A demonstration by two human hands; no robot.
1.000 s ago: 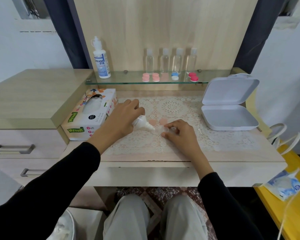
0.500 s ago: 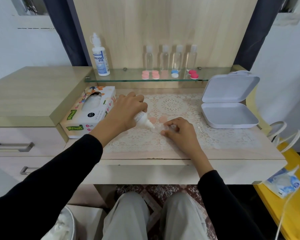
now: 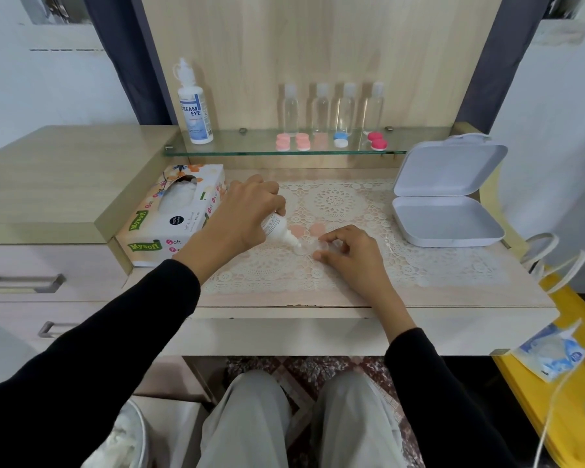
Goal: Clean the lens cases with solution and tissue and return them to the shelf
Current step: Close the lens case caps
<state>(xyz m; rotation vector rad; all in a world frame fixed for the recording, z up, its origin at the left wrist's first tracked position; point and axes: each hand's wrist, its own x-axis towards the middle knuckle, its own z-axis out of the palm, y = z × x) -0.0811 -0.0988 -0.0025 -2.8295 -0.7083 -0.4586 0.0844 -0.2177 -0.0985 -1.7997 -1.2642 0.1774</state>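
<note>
Tissue box [image 3: 173, 214] is bounding the left and open white box [image 3: 446, 204] the right, with bare lace mat [image 3: 436, 265] lying between. Left hand [image 3: 247, 217] is gripping solution bottle [image 3: 277, 228], its nozzle tilting down onto clear lens case [image 3: 309, 246]. Right hand [image 3: 350, 251] is pinching that case at mid-mat. 2 pink caps [image 3: 306, 229] are lying just behind.

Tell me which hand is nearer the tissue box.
Left. The left hand is just right of the tissue box; the right hand lies farther right, on the lace mat.

White lace doily [image 3: 335, 201], pink lens cases [image 3: 293, 142], blue-and-white lens case [image 3: 340, 140], red lens case [image 3: 377, 140], floral tissue box [image 3: 169, 214], black sleeves [image 3: 122, 332]
</note>
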